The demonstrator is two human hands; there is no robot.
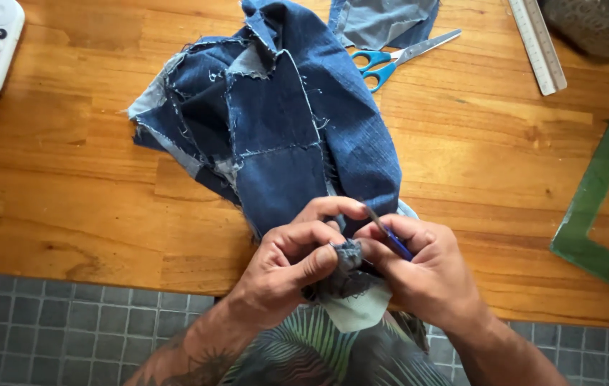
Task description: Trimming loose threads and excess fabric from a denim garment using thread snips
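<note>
Both hands pinch: left hand point(286, 261) grips frayed denim patchwork point(283, 121), right hand point(419, 268) a blue-handled tool point(390, 236) angled up-left

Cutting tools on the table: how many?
2: scissors with blue handles lying on the table beyond the denim; a small blue-handled tool in the right hand. Fabric may hide others.

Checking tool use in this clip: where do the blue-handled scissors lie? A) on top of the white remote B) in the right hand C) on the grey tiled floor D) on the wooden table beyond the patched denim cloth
D: the blue-handled scissors lie closed on the wooden table beyond the patched denim cloth, away from both hands.
</note>
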